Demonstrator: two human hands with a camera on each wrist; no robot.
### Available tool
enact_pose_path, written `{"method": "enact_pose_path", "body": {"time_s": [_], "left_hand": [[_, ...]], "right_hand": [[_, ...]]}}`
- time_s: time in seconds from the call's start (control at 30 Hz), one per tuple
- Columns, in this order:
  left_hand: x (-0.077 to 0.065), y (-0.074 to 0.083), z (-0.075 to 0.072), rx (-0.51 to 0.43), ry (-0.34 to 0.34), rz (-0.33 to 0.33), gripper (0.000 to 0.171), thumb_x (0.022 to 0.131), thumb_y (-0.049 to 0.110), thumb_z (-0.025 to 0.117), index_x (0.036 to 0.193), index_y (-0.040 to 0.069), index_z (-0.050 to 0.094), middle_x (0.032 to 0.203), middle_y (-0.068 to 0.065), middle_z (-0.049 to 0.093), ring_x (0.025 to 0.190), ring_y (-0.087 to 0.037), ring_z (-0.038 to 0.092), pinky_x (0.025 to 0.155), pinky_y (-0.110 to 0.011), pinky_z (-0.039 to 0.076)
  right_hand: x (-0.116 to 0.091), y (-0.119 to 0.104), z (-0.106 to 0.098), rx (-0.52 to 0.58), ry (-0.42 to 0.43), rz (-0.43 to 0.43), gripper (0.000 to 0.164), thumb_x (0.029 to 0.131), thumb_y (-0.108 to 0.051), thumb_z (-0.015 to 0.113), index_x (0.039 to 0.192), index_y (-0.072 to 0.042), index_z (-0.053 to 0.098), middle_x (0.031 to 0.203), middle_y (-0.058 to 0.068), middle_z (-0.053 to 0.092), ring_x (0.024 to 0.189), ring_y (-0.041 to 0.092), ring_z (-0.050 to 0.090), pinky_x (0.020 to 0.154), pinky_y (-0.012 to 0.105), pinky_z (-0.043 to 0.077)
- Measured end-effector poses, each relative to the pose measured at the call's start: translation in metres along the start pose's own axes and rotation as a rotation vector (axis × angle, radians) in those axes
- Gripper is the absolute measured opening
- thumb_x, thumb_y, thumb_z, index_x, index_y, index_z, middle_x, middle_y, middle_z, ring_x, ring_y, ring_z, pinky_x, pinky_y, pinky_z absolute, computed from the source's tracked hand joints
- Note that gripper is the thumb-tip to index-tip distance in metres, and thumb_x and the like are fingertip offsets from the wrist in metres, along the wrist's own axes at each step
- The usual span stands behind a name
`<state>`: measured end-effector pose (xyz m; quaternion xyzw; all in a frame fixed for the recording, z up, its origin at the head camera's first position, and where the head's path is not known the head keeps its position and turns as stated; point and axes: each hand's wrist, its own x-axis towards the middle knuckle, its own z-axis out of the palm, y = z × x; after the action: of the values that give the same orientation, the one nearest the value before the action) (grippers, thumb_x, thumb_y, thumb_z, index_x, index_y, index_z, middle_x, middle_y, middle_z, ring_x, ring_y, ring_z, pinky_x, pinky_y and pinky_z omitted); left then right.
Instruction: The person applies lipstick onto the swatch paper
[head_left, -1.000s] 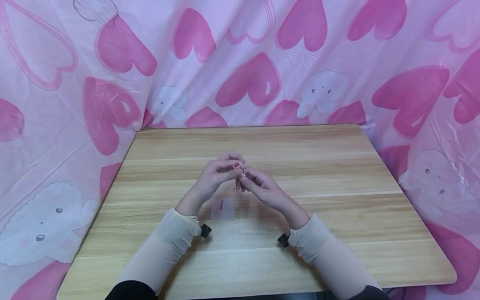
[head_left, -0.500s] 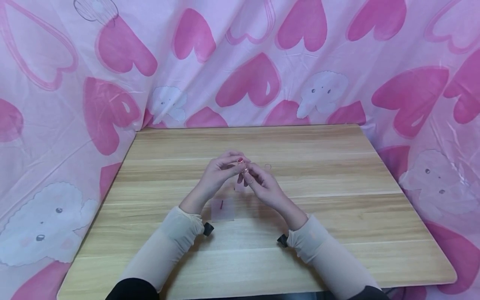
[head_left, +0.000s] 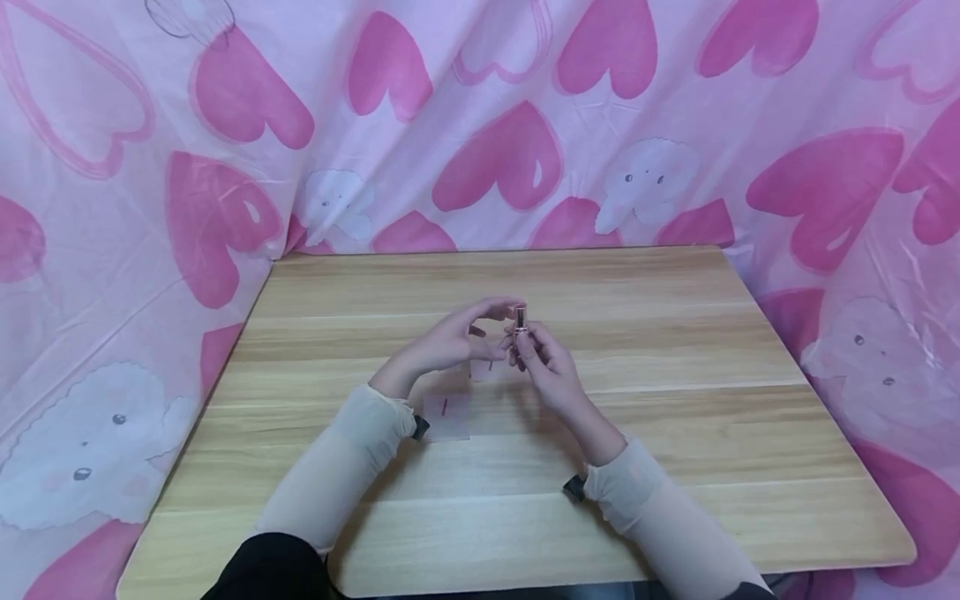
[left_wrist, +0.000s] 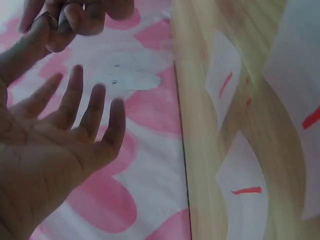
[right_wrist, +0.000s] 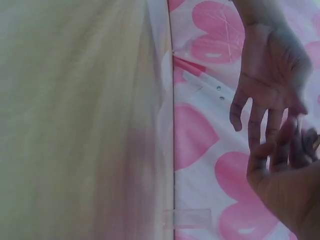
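My right hand (head_left: pixel 553 371) pinches a shiny rose-gold lipstick (head_left: pixel 521 321) between thumb and fingers and holds it upright above the table. My left hand (head_left: pixel 461 337) is just left of it, fingers spread and thumb apart, with the index fingertip close by the tube's top. In the left wrist view that left hand (left_wrist: pixel 60 140) shows its palm and loosely extended fingers. Below the hands lie small pale paper squares with red strokes, a near one (head_left: pixel 446 425) and a farther one (head_left: pixel 483 372) that is partly covered by the hands.
A wooden table (head_left: pixel 660 500) extends around the hands, backed by a pink heart-print curtain (head_left: pixel 495 167). In the right wrist view, a clear rectangular piece (right_wrist: pixel 187 218) stands at the edge of the tabletop. More paper (left_wrist: pixel 295 65) shows close up in the left wrist view.
Both hands have moved right. The left fingers have come off the lipstick and spread, leaving it upright in the right hand. Its red tip, seen earlier, no longer shows.
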<state>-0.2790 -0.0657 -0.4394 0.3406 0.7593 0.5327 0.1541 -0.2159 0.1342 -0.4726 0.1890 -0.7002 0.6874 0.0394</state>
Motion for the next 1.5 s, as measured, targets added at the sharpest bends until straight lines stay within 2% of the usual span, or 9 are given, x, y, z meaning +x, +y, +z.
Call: {"method": "enact_pose_path", "body": {"time_s": [0.17,0.3,0.5,0.63,0.8,0.97,1.23,1.4,1.5], "left_hand": [[0.028,-0.012,0.003,0.295,-0.028,-0.056,0.078,0.087,0.021,0.08,0.153,0.012,0.04,0.141,-0.007,0.056,0.136,-0.028,0.046,0.112,-0.051,0.038],[0.049,-0.023,0.01,0.498,-0.088,-0.115,0.065,0.092,0.03,0.074,0.147,0.007,0.048,0.139,-0.009,0.058,0.131,-0.027,0.051,0.111,-0.042,0.04],[0.072,-0.033,0.027,0.613,-0.134,-0.164,0.058,0.094,0.039,0.071,0.143,0.012,0.055,0.137,-0.009,0.062,0.126,-0.025,0.057,0.108,-0.038,0.043],[0.082,-0.034,0.042,0.628,-0.128,-0.148,0.042,0.097,0.037,0.067,0.133,0.015,0.065,0.112,-0.005,0.07,0.101,-0.018,0.064,0.094,-0.032,0.05],[0.083,-0.033,0.051,0.578,-0.065,-0.147,0.024,0.104,0.027,0.056,0.104,0.009,0.073,0.089,-0.001,0.069,0.075,-0.015,0.058,0.075,-0.028,0.05],[0.078,-0.03,0.042,0.47,0.008,-0.154,0.033,0.1,0.022,0.064,0.131,0.013,0.067,0.108,-0.002,0.073,0.091,-0.014,0.065,0.086,-0.028,0.052],[0.058,-0.009,0.012,0.18,0.158,-0.078,0.035,0.099,0.024,0.066,0.129,0.006,0.063,0.105,-0.004,0.073,0.097,-0.02,0.069,0.086,-0.031,0.056],[0.039,0.003,0.001,-0.076,0.258,-0.039,0.036,0.1,0.025,0.065,0.13,0.005,0.063,0.108,-0.01,0.072,0.097,-0.029,0.071,0.085,-0.035,0.059],[0.029,0.01,-0.005,-0.214,0.322,-0.006,0.036,0.101,0.021,0.063,0.133,0.005,0.062,0.113,-0.015,0.071,0.098,-0.03,0.071,0.087,-0.037,0.059]], "right_hand": [[0.0,0.003,-0.007,0.093,0.221,0.031,0.03,0.109,-0.027,0.045,0.117,-0.001,0.058,0.098,0.02,0.064,0.079,0.018,0.056,0.067,0.025,0.046],[0.001,0.004,-0.01,0.154,0.292,0.027,0.029,0.109,-0.029,0.045,0.115,-0.004,0.058,0.095,0.019,0.062,0.077,0.019,0.055,0.063,0.023,0.044],[0.002,0.007,-0.012,0.192,0.314,0.043,0.046,0.108,-0.033,0.047,0.12,0.011,0.052,0.095,0.015,0.061,0.076,0.017,0.054,0.062,0.022,0.043],[0.003,0.006,-0.014,0.207,0.317,0.035,0.05,0.107,-0.034,0.049,0.121,0.014,0.051,0.094,0.012,0.062,0.077,0.016,0.055,0.063,0.023,0.044],[0.004,0.006,-0.014,0.218,0.308,0.038,0.047,0.107,-0.033,0.048,0.121,0.011,0.053,0.092,0.007,0.064,0.078,0.016,0.056,0.064,0.024,0.045],[0.001,0.007,-0.014,0.217,0.309,0.07,0.048,0.108,-0.031,0.048,0.122,0.015,0.049,0.09,0.004,0.063,0.077,0.016,0.054,0.062,0.021,0.044],[0.003,0.008,-0.014,0.184,0.268,0.07,0.043,0.106,-0.031,0.051,0.119,0.01,0.056,0.091,0.008,0.064,0.072,0.015,0.053,0.061,0.021,0.042],[0.003,0.007,-0.011,0.155,0.179,0.073,0.028,0.106,-0.027,0.052,0.116,-0.004,0.065,0.092,0.023,0.062,0.071,0.016,0.054,0.062,0.023,0.044],[0.001,0.005,-0.008,0.129,0.112,0.074,0.029,0.107,-0.024,0.05,0.119,-0.001,0.064,0.092,0.021,0.063,0.073,0.017,0.055,0.063,0.023,0.046]]}}
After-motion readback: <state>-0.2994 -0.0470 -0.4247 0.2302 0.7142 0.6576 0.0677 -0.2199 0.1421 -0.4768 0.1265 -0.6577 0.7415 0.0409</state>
